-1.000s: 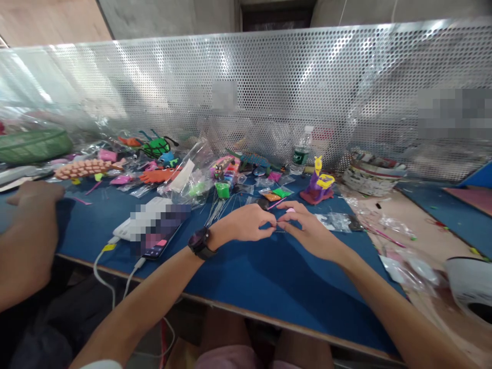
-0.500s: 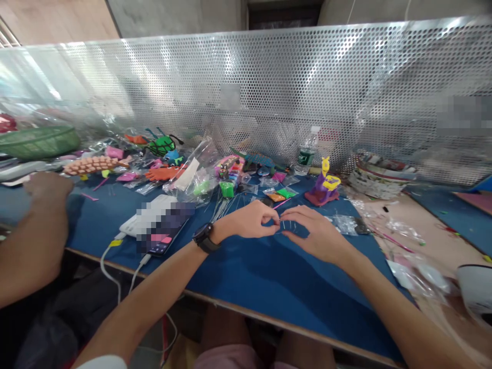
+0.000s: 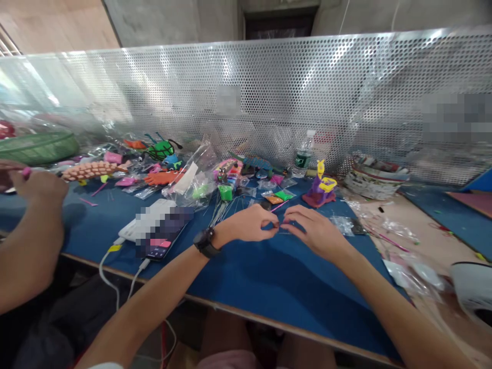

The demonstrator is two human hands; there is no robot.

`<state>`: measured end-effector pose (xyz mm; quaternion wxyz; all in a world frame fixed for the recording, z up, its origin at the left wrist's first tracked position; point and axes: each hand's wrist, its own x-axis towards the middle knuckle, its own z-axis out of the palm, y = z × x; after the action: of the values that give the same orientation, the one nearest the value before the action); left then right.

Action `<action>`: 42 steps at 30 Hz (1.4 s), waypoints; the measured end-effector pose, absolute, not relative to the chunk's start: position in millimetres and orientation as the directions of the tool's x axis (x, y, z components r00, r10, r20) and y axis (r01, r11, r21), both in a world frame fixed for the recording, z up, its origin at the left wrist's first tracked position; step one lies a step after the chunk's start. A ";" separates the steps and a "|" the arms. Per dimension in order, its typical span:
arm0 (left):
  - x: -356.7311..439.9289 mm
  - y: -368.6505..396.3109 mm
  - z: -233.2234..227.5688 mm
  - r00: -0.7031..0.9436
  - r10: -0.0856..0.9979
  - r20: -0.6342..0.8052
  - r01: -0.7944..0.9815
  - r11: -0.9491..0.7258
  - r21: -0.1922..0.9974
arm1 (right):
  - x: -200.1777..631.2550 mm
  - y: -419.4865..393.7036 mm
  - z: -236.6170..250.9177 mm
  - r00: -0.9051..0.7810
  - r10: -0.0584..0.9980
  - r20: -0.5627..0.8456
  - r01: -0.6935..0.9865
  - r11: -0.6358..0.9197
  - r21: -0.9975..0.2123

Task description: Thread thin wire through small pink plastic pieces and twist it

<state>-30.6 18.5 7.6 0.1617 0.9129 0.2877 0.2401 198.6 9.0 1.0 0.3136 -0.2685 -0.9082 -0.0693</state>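
Note:
My left hand (image 3: pixel 255 223), with a black watch on its wrist, is pinched thumb to forefinger above the blue table mat (image 3: pixel 246 277). Close to its fingertips, my right hand (image 3: pixel 321 233) also has thumb and fingers drawn together. What the two pinches hold is too small to make out. Behind the hands lie an orange clay packet (image 3: pixel 273 199) and a green clay packet (image 3: pixel 284 195). A purple and yellow clay figure (image 3: pixel 321 189) stands on a reddish base beyond my right hand. Thin wires (image 3: pixel 220 211) fan out beyond my left forearm.
A phone (image 3: pixel 163 238) and a white power bank (image 3: pixel 144 223) with cables lie left of my forearm. Another person's hand (image 3: pixel 40 187) is at the far left. Clay animals, a water bottle (image 3: pixel 303 156) and a paper-wrapped basket (image 3: pixel 374 179) line the perforated metal screen (image 3: pixel 269 87).
My right thumb and fingers, apart before with thin pale strands between them, have come together. My left hand keeps its pinch. The other person's hand now has a pink piece beside it.

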 end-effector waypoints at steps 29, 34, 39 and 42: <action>-28.9 19.3 5.5 0.664 0.617 0.422 0.407 -0.772 0.488 | 199.6 9.4 -1.2 -0.711 0.231 0.664 0.566 0.748 0.346; -27.7 18.1 6.3 0.667 0.625 0.406 0.444 -0.771 0.457 | 199.2 9.1 0.4 -0.706 0.266 0.657 0.602 0.714 0.358; -26.2 16.5 6.5 0.671 0.631 0.390 0.494 -0.772 0.400 | 196.7 7.0 0.6 -0.685 0.399 0.609 0.615 0.765 0.191; -25.9 15.0 8.4 0.691 0.621 0.371 0.516 -0.782 0.349 | 194.9 6.5 -1.8 -0.624 0.532 0.572 0.614 0.787 -0.061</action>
<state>-25.9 15.0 8.4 0.1092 0.9129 0.3114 0.2403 194.9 6.5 -1.8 0.2936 -0.3188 -0.8984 -0.0703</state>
